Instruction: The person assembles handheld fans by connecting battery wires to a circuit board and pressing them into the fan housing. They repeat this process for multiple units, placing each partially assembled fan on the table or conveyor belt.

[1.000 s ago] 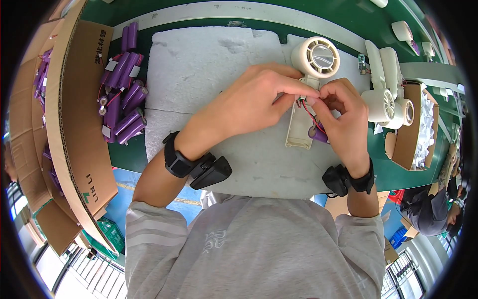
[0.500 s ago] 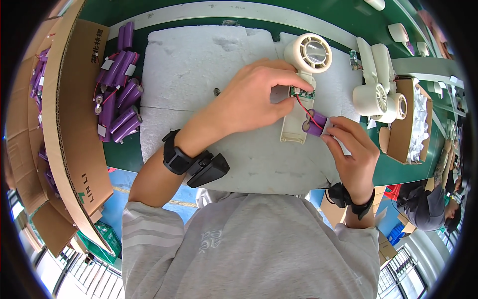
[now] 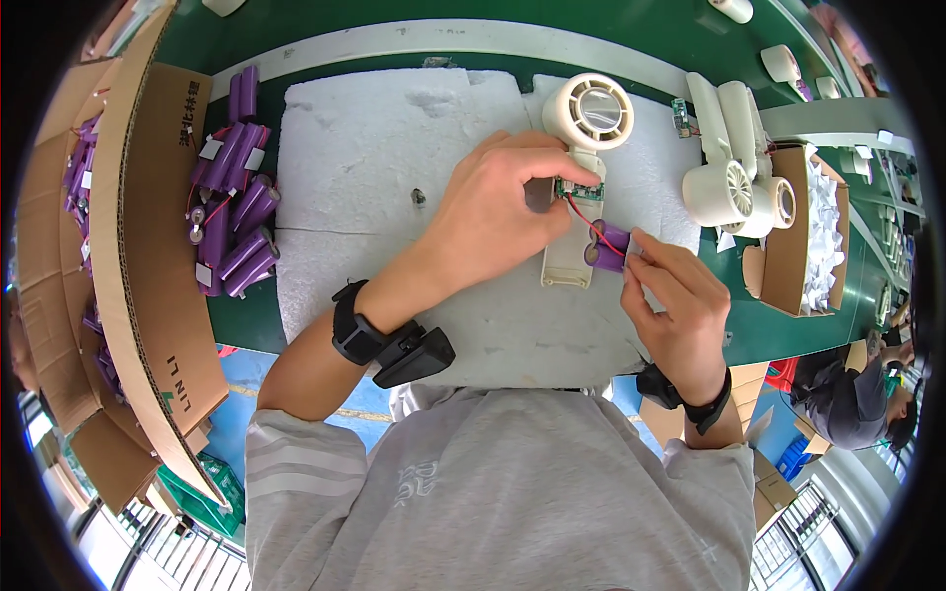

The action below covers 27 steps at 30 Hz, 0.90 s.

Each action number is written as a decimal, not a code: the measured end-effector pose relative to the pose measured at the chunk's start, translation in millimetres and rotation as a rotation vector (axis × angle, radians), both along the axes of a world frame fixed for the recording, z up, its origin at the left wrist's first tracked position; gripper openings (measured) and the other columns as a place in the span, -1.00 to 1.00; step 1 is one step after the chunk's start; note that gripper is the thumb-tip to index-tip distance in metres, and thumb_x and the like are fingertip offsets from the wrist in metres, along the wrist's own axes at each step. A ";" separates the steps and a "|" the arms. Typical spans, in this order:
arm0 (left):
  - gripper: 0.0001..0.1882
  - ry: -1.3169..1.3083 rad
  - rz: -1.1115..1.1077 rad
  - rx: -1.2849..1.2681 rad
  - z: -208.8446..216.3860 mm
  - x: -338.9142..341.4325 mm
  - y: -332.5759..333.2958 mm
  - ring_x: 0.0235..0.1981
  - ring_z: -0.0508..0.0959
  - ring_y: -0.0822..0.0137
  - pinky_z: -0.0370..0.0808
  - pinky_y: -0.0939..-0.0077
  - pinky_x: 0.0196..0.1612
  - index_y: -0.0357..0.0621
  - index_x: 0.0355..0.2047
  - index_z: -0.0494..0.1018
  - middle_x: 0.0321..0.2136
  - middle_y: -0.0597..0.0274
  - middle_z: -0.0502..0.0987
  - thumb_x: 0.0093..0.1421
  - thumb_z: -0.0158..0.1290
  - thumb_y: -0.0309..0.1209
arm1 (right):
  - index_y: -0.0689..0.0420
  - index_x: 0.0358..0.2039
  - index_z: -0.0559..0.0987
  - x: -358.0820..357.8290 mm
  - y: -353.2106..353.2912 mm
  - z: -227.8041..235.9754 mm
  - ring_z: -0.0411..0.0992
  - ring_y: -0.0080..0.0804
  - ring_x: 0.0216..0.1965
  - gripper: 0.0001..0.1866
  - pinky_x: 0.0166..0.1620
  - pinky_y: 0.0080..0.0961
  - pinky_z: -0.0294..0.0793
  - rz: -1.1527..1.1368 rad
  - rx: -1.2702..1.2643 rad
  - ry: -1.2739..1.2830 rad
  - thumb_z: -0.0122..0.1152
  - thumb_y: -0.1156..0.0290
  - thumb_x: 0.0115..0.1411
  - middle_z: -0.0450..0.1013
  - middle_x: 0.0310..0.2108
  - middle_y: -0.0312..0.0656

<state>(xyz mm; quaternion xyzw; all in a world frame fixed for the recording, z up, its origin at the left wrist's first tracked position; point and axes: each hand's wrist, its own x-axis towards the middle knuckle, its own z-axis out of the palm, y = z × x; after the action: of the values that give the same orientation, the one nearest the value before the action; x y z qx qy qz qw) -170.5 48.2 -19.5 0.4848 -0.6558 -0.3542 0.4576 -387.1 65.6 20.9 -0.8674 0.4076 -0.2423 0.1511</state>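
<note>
A cream handheld fan [image 3: 588, 110] lies with its round head away from me and its handle shell [image 3: 568, 266] toward me, uncovered. My left hand [image 3: 498, 202] reaches over the handle, thumb and index finger closed round a small green circuit board [image 3: 581, 189] near the neck. Red and dark wires [image 3: 594, 229] run from the board to a purple two-cell battery pack [image 3: 606, 246]. My right hand [image 3: 680, 305] pinches the pack's right end, at a white patch [image 3: 634, 246], beside the shell. The left hand's other fingers are partly hidden.
White foam [image 3: 345, 148] covers the green bench under the work. More purple battery packs [image 3: 236, 217] are piled at left beside a tall cardboard box [image 3: 172, 246]. On the right are cream fan parts [image 3: 719, 192] and a carton [image 3: 783, 266] of white paper pieces [image 3: 820, 236].
The whole view has shifted slightly, with the fan and both hands now a little farther left in it. Both hands keep their holds on the board and the battery pack.
</note>
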 end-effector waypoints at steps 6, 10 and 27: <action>-0.74 0.029 0.030 0.003 -1.3 -2.2 4.6 -0.43 0.48 0.23 0.39 0.41 -0.20 -0.10 -0.36 0.59 -0.39 0.25 0.56 -0.09 0.05 -0.61 | 0.34 -0.42 0.61 -4.5 1.3 -3.6 0.58 -0.21 -0.33 -0.82 -0.26 -0.45 0.56 -0.019 0.027 -0.047 0.32 0.72 -0.12 0.58 -0.22 -0.04; -0.73 0.005 0.058 0.018 -3.5 -3.5 5.1 -0.44 0.47 0.22 0.38 0.39 -0.22 -0.09 -0.36 0.60 -0.39 0.26 0.57 -0.09 0.03 -0.63 | 0.33 -0.43 0.61 -7.7 -0.4 -1.5 0.57 -0.20 -0.32 -0.83 -0.24 -0.44 0.56 -0.042 0.115 -0.091 0.34 0.71 -0.11 0.58 -0.22 -0.04; -0.65 -0.070 -0.009 0.111 3.5 2.4 5.9 -0.16 0.53 0.18 0.50 0.41 -0.11 -0.12 -0.22 0.60 -0.12 0.14 0.57 -0.04 0.04 -0.66 | 0.29 -0.40 0.52 2.4 2.8 8.6 0.54 -0.16 -0.29 -0.83 -0.24 -0.40 0.53 0.002 0.102 0.025 0.29 0.70 -0.06 0.50 -0.16 -0.03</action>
<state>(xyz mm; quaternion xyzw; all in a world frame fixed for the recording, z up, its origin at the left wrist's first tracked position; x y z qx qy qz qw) -168.1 54.1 -16.0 0.5186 -0.6528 -0.3749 0.4054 -384.8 68.4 29.5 -0.8619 0.4203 -0.2101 0.1905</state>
